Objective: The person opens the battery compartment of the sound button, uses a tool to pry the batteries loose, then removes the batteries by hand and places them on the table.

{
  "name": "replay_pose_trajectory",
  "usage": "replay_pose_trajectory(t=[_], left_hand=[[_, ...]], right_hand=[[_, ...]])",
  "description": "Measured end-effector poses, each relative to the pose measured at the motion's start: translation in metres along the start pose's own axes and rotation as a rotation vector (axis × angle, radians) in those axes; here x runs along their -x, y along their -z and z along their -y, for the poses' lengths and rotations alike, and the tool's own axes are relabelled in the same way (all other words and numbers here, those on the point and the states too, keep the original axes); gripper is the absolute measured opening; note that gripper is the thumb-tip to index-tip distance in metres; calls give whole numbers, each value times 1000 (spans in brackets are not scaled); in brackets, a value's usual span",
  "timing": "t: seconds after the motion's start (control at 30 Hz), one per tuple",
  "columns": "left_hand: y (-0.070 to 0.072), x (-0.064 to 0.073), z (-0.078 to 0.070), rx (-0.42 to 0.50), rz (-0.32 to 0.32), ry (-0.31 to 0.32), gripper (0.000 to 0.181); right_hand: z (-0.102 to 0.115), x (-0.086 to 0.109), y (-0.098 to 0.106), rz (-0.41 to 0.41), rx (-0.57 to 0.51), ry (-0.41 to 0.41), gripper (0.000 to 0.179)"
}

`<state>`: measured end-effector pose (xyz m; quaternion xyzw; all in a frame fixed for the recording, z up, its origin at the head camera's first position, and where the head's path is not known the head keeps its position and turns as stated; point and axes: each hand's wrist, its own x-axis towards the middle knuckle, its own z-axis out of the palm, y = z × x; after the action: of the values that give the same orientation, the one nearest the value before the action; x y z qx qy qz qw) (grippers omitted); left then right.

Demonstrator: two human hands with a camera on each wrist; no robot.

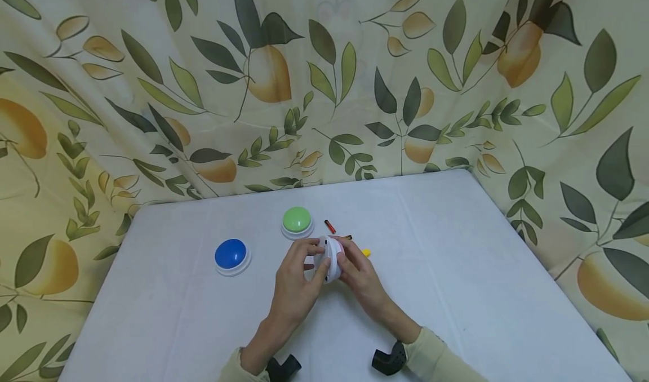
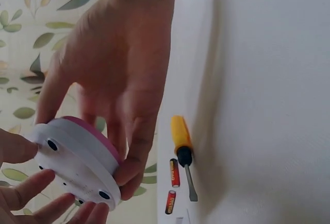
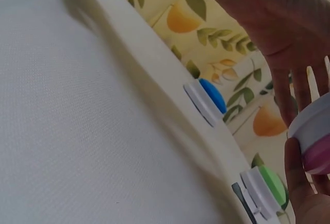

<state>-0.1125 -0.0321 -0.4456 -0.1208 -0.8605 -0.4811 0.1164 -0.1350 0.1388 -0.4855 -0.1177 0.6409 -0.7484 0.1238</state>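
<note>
Both hands hold a round push button point(image 1: 332, 259) with a white base and a pink dome, tilted on edge above the table. My right hand point(image 1: 362, 283) grips its rim from the dome side; in the left wrist view that hand point(image 2: 121, 74) comes from the top. My left hand point(image 1: 296, 286) has fingertips and thumb on the white base, whose underside with dark round spots point(image 2: 77, 167) faces it. The pink dome point(image 3: 317, 154) shows at the right wrist view's edge. Beyond the hands lie a yellow-handled screwdriver point(image 2: 180, 134) and two small red-and-black batteries point(image 2: 175, 173).
A blue push button point(image 1: 231, 254) stands left of the hands and a green one point(image 1: 297, 220) stands behind them. The white table point(image 1: 152, 314) meets a fruit-patterned curtain point(image 1: 345, 106) at its back edge. Black devices point(image 1: 389, 359) sit at both wrists.
</note>
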Motion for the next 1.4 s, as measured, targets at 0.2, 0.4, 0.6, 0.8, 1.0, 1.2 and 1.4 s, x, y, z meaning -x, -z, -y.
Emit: replay_pose_trajectory(t=[0.2,0.4,0.6,0.8,1.0,1.2,1.4], left_hand=[[-3,1,-4,2,-24,27,17],[-9,1,-10,-27,-47,58,18],[-15,0,-13,-27,-63,64,16],[-17,-2,-15,-27,-60,81,14],[-15,-3,-17,-43,-55,86,15],[-12,-3,-16,1,-52,107,15],[-10,-2,-14,10,-52,97,16]], right_hand=[[-1,0,-2,-32,4,-1,48],[-1,1,-5,-75,27,17,46],[-1,2,-5,-126,51,18,43],[-1,3,-6,-164,69,2,43],[-2,2,-7,-182,67,-14,42],[-5,2,-6,-191,79,-23,42],[-7,3,-6,-184,76,-29,43]])
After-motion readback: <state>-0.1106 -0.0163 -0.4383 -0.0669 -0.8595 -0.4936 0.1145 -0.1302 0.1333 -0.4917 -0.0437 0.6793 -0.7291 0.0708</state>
